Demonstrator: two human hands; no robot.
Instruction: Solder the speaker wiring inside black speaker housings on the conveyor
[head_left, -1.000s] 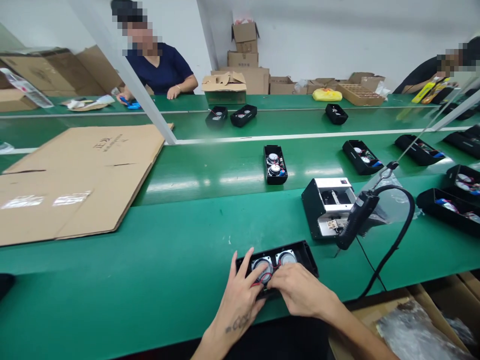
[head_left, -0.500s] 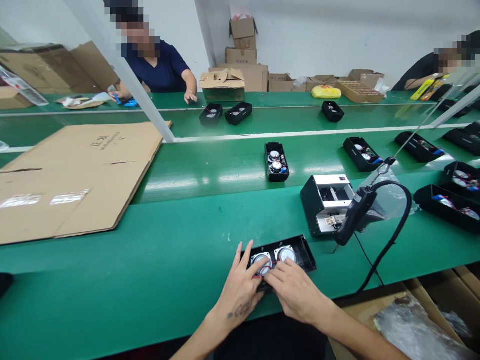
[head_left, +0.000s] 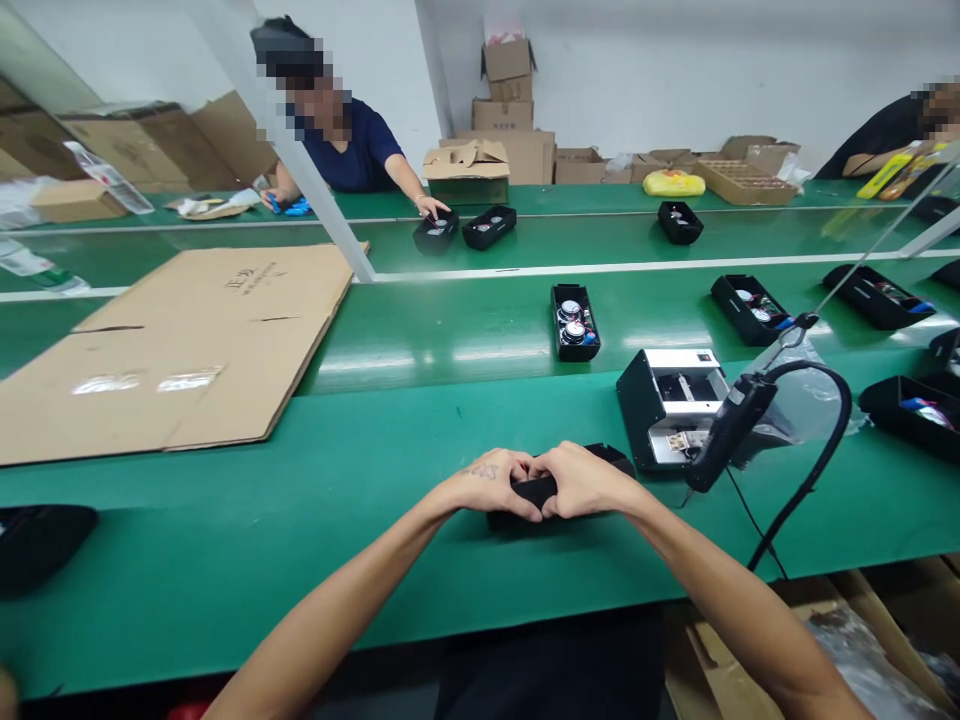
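A black speaker housing (head_left: 535, 490) lies in front of me on the green bench, its near wall turned toward me. My left hand (head_left: 495, 484) grips this wall left of its middle, thumb outside and fingers over the rim. Close beside it, my right hand (head_left: 586, 482) holds the same wall in the same way, the two thumbs almost touching. Both hands hide most of the housing's inside. To the right stands a black-and-silver machine (head_left: 671, 410), with a black electric screwdriver (head_left: 729, 430) hanging in front of it.
Another open housing with two round speakers (head_left: 575, 322) sits beyond my hands, and several more stand to the right. A flat cardboard sheet (head_left: 195, 350) covers the left side. A dark object (head_left: 45, 540) lies at the left edge. Across the bench, a person's hand (head_left: 431, 207) touches a housing.
Both hands have moved from the speakers inside the housing to its near wall. The housing has shifted slightly away and its near side now faces me. The person opposite has reached to a housing.
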